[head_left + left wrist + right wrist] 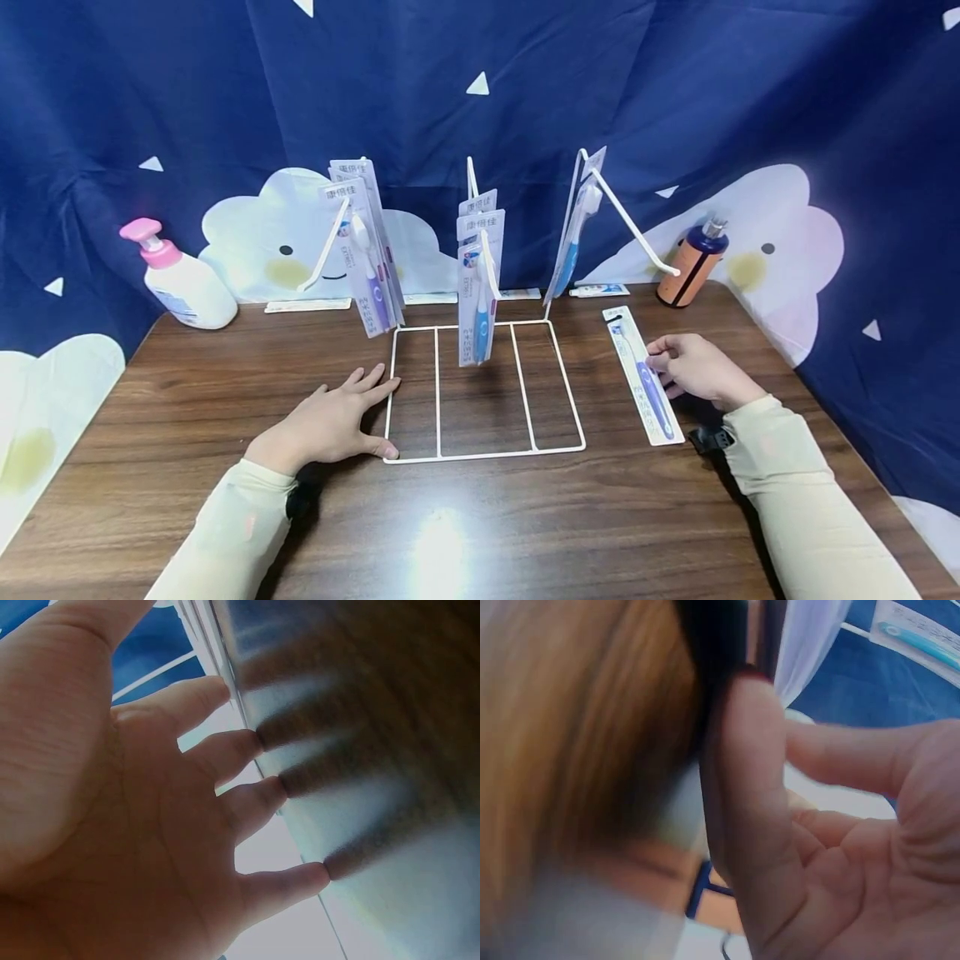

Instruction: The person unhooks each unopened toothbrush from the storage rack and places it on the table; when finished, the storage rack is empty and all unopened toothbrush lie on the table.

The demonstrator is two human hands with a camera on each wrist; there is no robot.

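L hand [330,425] lies flat on the brown table [187,392], fingers straight and spread, w/ fingertips and thumb touching the left edge of the white wire rack [487,387]. The L wrist view shows the same: fingers [247,802] splayed, tips pressed on the tabletop, nothing held.

R hand [693,367] sits at abt 3 o'clock from the rack, well apart from it. Its fingers are curled at the right edge of a packaged toothbrush [643,375], which lies flat on the table, long axis running roughly 11 to 5 o'clock. The R wrist view is blurred and very close; thumb and a finger [750,810] prob. pinch the pack's edge, but the contact itself isn't clear.

The rack's flat base sits at table centre, w/ three slanted hooks rising at its 12 o'clock side. Left hook holds several toothbrush packs [367,250], middle hook a few more [480,283], right hook one pack [577,225].

At abt 10 o'clock from the rack stands a white pump bottle w/ pink top [183,279]. At abt 2 o'clock, near the table's back edge, an orange bottle [693,262] w/ dark cap. Backdrop is a blue curtain [525,75] w/ white clouds.
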